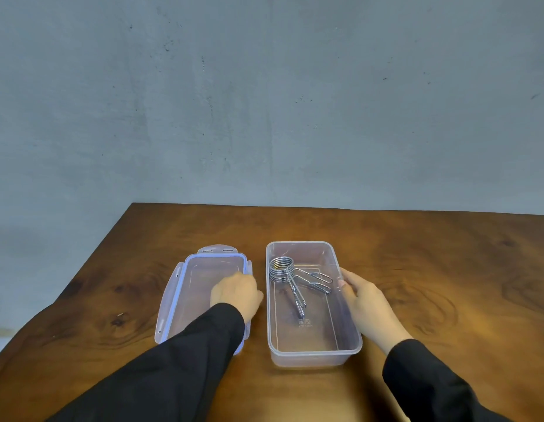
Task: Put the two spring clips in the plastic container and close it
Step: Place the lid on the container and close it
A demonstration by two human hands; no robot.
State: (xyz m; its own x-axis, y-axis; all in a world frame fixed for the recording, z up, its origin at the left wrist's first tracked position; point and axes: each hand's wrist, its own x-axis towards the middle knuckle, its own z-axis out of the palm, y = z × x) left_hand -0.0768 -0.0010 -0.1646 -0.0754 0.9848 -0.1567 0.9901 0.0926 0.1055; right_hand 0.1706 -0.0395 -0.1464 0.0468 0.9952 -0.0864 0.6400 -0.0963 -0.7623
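Observation:
A clear plastic container (pixel 349 339) stands open on the wooden table, right of centre. Inside it, at the far left end, lie the metal spring clips (pixel 287 274), their coils stacked and their wire handles pointing toward me and to the right. The lid (pixel 185 287), clear with a blue seal and side latches, lies inside-up just left of the container. My left hand (pixel 237 292) rests on the lid's right edge, fingers curled over it. My right hand (pixel 363 295) holds the container's right wall, thumb on the rim.
The table (pixel 447 269) is dark brown wood; its left edge runs diagonally toward me and its far edge meets a grey wall. Both my arms wear black sleeves.

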